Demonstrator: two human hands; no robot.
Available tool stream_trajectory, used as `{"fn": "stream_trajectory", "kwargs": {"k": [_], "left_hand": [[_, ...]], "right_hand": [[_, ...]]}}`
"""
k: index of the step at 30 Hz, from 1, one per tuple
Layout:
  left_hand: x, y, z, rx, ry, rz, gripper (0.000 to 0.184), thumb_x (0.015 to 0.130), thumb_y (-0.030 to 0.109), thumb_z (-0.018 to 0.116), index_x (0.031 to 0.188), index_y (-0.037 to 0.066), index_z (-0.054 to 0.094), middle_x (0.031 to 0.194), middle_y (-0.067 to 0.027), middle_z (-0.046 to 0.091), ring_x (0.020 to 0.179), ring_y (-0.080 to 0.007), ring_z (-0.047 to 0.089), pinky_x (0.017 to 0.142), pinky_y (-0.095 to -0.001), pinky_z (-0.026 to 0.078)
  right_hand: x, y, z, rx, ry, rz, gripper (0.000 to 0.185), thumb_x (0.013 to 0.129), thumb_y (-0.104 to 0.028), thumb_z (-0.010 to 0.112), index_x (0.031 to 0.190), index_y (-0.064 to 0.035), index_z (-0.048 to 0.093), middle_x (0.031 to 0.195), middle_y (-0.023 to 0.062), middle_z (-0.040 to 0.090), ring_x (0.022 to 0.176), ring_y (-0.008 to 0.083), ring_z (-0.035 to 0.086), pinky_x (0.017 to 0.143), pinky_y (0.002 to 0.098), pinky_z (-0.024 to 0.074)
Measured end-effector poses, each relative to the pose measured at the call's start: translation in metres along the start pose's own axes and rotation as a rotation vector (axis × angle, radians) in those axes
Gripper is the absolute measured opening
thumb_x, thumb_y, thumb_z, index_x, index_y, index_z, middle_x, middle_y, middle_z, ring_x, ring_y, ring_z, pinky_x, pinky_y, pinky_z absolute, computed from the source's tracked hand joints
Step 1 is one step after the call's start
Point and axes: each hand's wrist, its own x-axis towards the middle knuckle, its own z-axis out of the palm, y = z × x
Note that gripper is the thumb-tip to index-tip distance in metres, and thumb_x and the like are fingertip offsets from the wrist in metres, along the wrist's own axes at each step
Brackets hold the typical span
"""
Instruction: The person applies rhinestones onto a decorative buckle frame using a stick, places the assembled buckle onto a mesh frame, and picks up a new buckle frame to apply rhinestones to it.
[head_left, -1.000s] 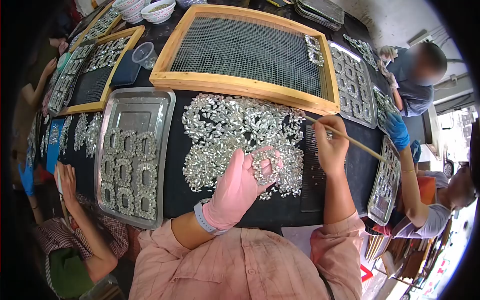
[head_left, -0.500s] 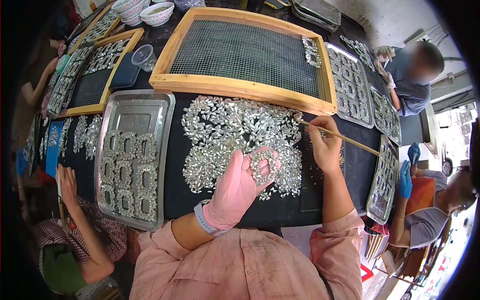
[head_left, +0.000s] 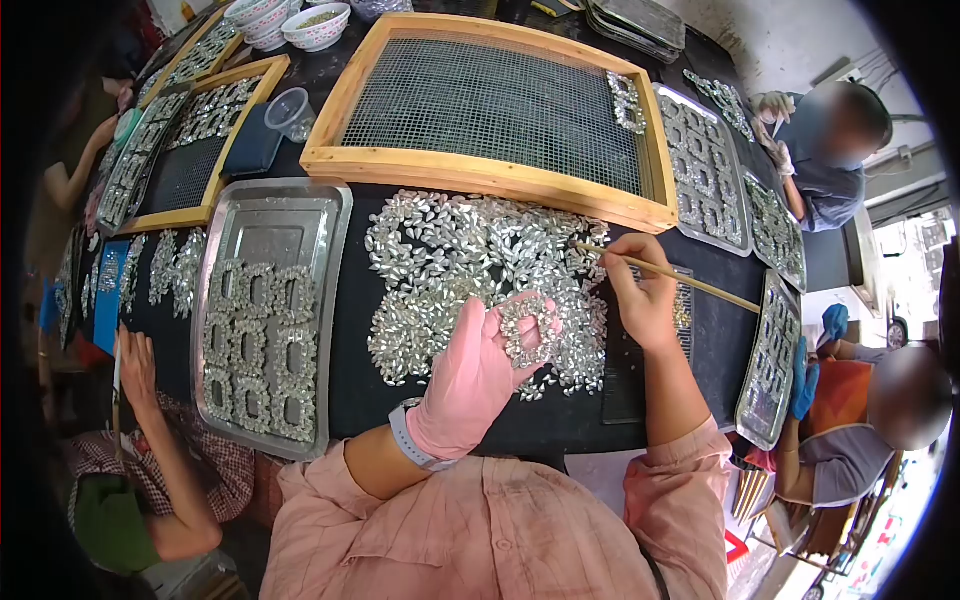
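My left hand point(head_left: 465, 390), in a pink glove, holds a small rectangular ring of clear rhinestones point(head_left: 511, 338) over the front of a loose stone pile. Thumb and fingers are bent around the ring. A thin wooden stick point(head_left: 712, 291) is pinched in my bare right hand point(head_left: 643, 295); I cannot tell what its tip carries. That tip reaches left over the upper right part of the silvery, drop-shaped stones point(head_left: 425, 245), which lie spread on the black tabletop point(head_left: 480, 425).
A metal tray point(head_left: 340, 270) with several finished rings stands at left. Beyond the stones lies a wood-framed mesh screen point(head_left: 480, 170) with one ring on it. More ring trays point(head_left: 745, 425) line the right. Co-workers point(head_left: 840, 160) sit on both sides; bowls point(head_left: 317, 30) stand at the back.
My right hand and the stick have shifted slightly left, the tip moving further over the stones. My left hand keeps the ring in nearly the same place. The blue-gloved co-worker's hands have moved.
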Motion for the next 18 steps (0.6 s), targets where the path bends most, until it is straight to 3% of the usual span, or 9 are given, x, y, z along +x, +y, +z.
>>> {"fn": "stream_trajectory", "kwargs": {"k": [6, 9, 13, 18], "left_hand": [[-0.002, 0.002, 0.01, 0.052, 0.064, 0.05, 0.058, 0.101, 0.048, 0.022, 0.13, 0.005, 0.047, 0.104, -0.0037, 0.051, 0.106, -0.0188, 0.05, 0.101, -0.042, 0.035], [-0.002, 0.002, 0.012, 0.038, 0.065, 0.059, 0.059, 0.101, 0.049, 0.022, 0.131, 0.005, 0.046, 0.104, -0.0037, 0.051, 0.107, -0.0185, 0.049, 0.102, -0.0423, 0.032], [-0.001, 0.002, 0.01, 0.011, 0.08, 0.059, 0.059, 0.101, 0.047, 0.021, 0.132, 0.003, 0.045, 0.105, -0.0037, 0.051, 0.108, -0.0177, 0.048, 0.103, -0.0425, 0.031], [0.001, 0.0, 0.002, 0.022, 0.058, 0.077, 0.059, 0.101, 0.046, 0.021, 0.132, 0.002, 0.044, 0.104, -0.0031, 0.049, 0.105, -0.0168, 0.047, 0.102, -0.0417, 0.032]], "right_hand": [[-0.021, -0.023, -0.002, 0.258, -0.003, -0.026, 0.007, 0.085, 0.003, 0.058, 0.09, -0.0005, 0.055, 0.082, 0.0061, 0.06, 0.074, 0.011, 0.056, 0.066, 0.0246, 0.0454], [-0.032, -0.03, -0.001, 0.236, -0.127, -0.087, 0.009, 0.082, 0.004, 0.059, 0.089, -0.0008, 0.056, 0.08, 0.0072, 0.06, 0.07, 0.0118, 0.055, 0.064, 0.0245, 0.0443], [-0.03, -0.032, 0.004, 0.014, -0.18, -0.36, 0.013, 0.075, 0.004, 0.062, 0.085, -0.0027, 0.057, 0.073, 0.0075, 0.059, 0.062, 0.0199, 0.054, 0.061, 0.0329, 0.042], [-0.027, -0.039, 0.007, -0.026, -0.191, -0.417, 0.016, 0.071, 0.005, 0.063, 0.082, -0.0054, 0.058, 0.069, 0.0056, 0.06, 0.059, 0.0218, 0.055, 0.062, 0.0348, 0.0404]]}}
